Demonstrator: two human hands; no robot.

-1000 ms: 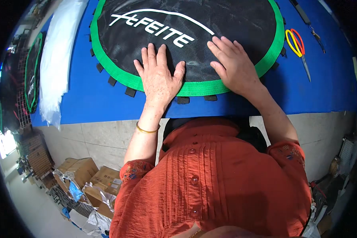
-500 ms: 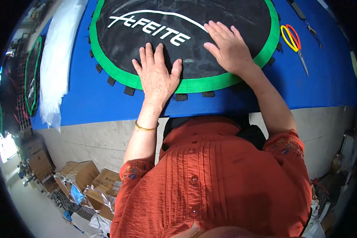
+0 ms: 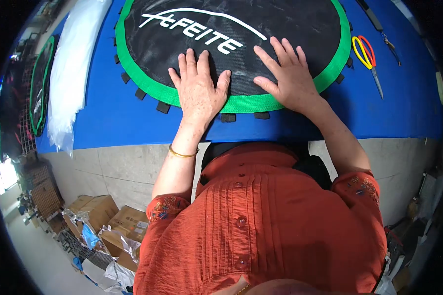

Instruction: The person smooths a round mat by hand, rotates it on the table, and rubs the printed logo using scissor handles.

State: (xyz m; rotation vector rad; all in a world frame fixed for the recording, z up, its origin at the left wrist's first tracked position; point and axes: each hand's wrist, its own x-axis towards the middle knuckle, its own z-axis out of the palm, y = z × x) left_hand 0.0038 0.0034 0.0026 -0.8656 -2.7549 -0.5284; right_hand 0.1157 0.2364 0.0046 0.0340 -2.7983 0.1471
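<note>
A round black mesh mat [image 3: 290,19] with a green woven border and white lettering lies flat before me. Short black tabs stick out around its edge. My left hand [image 3: 199,93] rests palm down on the near left part, across the green border, its fingers spread below the lettering. To the right of it, my right hand [image 3: 291,78] also lies flat on the mesh with fingers apart. Both hands touch the mat and hold nothing. The mat's far edge is cut off by the frame.
The mat lies on a blue table [image 3: 394,113]. Scissors [image 3: 369,61] with yellow and red handles lie at the right, near a dark strap [image 3: 369,12]. Clear plastic sheets [image 3: 76,73] lie at the left. Cardboard boxes [image 3: 96,211] stand on the floor.
My right hand has moved slightly nearer to me over the mesh, and its fingers are spread wider. The mat appears slightly further right in view. My left hand stays on the border.
</note>
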